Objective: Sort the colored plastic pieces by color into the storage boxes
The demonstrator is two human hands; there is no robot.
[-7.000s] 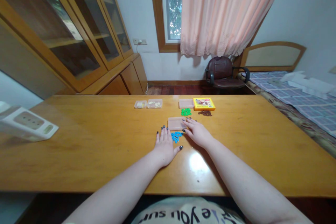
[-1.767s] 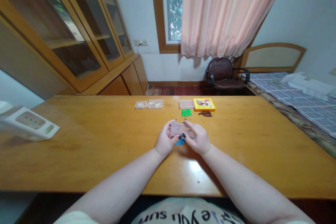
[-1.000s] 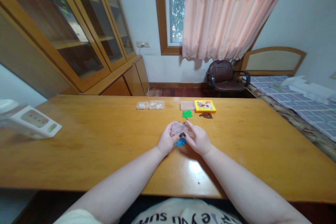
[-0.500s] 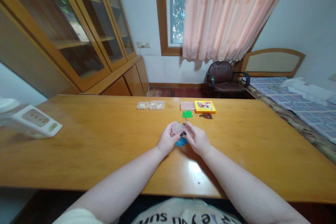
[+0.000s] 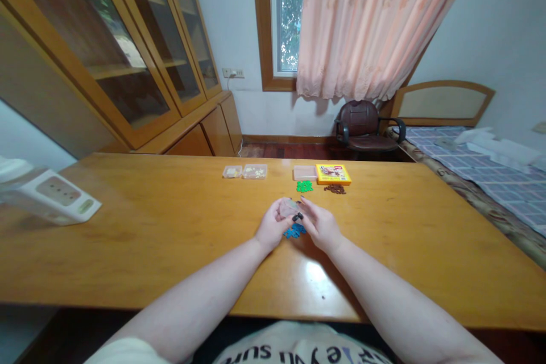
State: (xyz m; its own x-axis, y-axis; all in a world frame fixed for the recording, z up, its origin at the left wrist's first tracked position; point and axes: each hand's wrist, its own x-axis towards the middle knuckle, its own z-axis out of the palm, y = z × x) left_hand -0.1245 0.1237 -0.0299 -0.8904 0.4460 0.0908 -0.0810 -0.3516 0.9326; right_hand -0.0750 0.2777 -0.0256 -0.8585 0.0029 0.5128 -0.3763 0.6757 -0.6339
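Observation:
Between my two hands is a small clear plastic box (image 5: 289, 208), held above the table. My left hand (image 5: 272, 227) grips its left side, thumb in front. My right hand (image 5: 321, 224) closes on the right side, its thumb meeting the left one at the near edge. Whether anything is inside the box cannot be made out. Just below the hands lies a pile of small blue pieces (image 5: 294, 231), partly covered by them. Beyond are a pile of green pieces (image 5: 304, 186) and a pile of brown pieces (image 5: 335, 189).
Behind the piles, a clear tray (image 5: 304, 173) stands beside a yellow box (image 5: 333, 174). Further left are two clear containers, a smaller one (image 5: 232, 172) and a larger one (image 5: 255, 171), with pale pieces inside. A white plastic dispenser (image 5: 63, 196) stands at the table's left.
Both hands keep nearly the same place and grip on the clear box, which appears very slightly turned. The piles and containers have not moved.

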